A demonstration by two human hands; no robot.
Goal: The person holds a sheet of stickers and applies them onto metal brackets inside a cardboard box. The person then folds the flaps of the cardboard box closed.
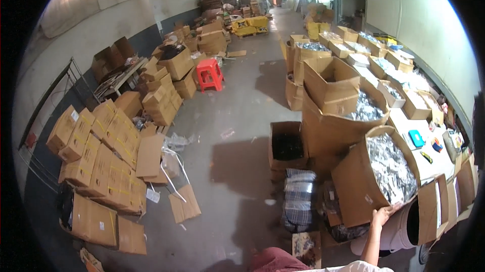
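Observation:
My right hand (384, 214) reaches in from the lower right and grips the near rim of a large open cardboard box (353, 191). Its fingers are bent at the edge and partly hidden. This box leans toward me and is filled with small shiny clear plastic packets (391, 168). Just right of the hand, a pale bucket-like container (396, 231) lies tilted with its dark mouth showing. Left of the box stands a plaid bundle (299, 198) wrapped in clear plastic. My left hand is outside the picture.
A packing table (429, 168) with open boxes runs along the right. Behind the gripped box stand taller cartons (331, 133) and a low box with dark contents (286, 143). Across the grey aisle (227, 181) are stacked cartons (108, 153), a red stool (209, 75) and loose cardboard (184, 205).

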